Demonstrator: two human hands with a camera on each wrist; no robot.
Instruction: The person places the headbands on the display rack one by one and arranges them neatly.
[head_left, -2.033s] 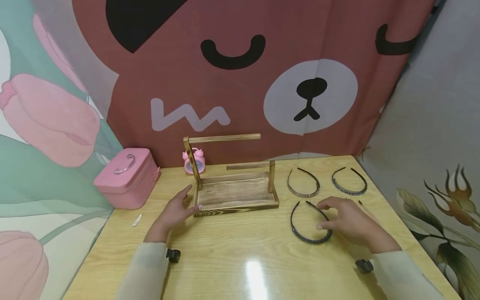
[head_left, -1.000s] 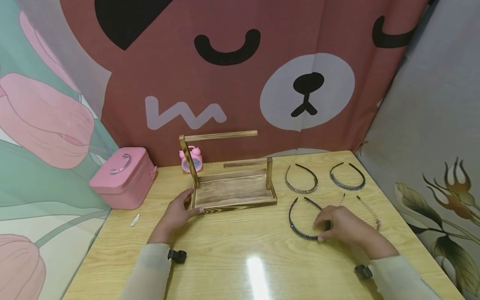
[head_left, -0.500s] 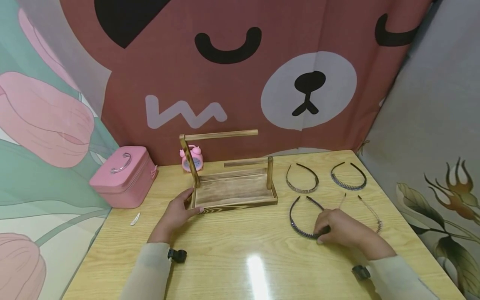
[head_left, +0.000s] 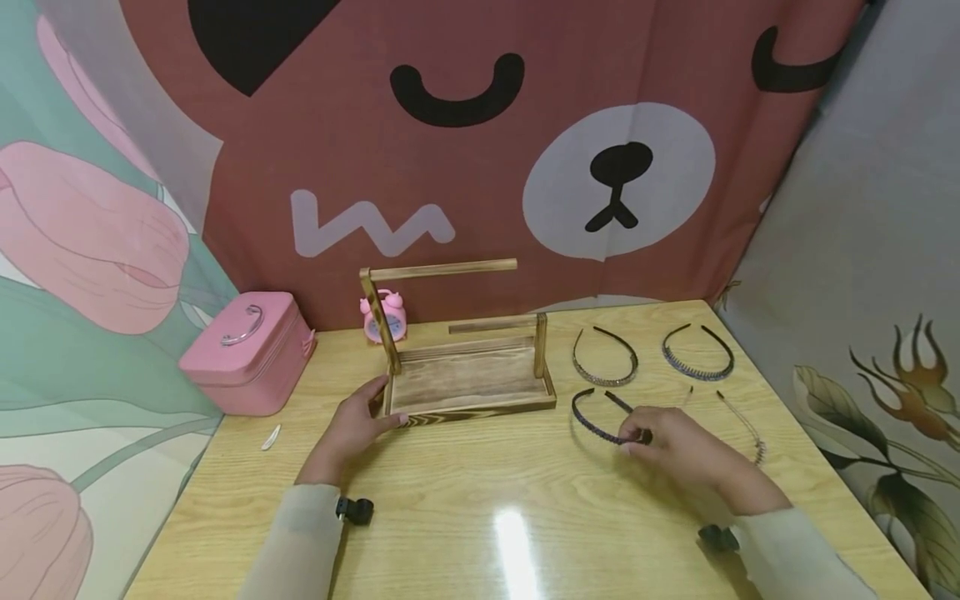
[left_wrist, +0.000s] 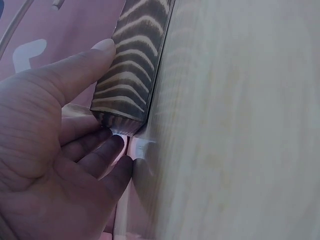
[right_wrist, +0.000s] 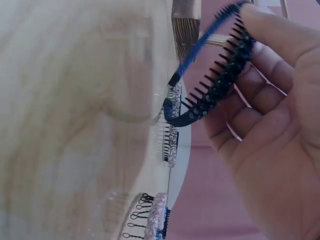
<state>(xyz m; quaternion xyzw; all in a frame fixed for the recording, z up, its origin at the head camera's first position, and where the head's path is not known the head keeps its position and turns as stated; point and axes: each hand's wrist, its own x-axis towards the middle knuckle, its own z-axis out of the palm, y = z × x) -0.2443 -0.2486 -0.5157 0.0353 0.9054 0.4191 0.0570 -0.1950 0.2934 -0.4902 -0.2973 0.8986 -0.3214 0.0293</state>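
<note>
My right hand holds a dark beaded headband by its front, its open ends pointing away. In the right wrist view the headband shows inner comb teeth and a blue inner side, pinched by thumb and fingers just above the table. My left hand grips the front left corner of a wooden storage rack, a shallow tray with two uprights and bars. Seen from the left wrist, the thumb lies along the rack's striped front board and the fingers curl round its end.
Behind the right hand lie a brownish headband and a blue one; a thin headband, partly hidden, lies to its right. At left are a pink case and a white hair clip. A pink alarm clock stands behind the rack.
My right hand has taken hold of the dark headband and lifted it off the table, tilting it. My left hand has closed in on the rack's corner and stays there.
</note>
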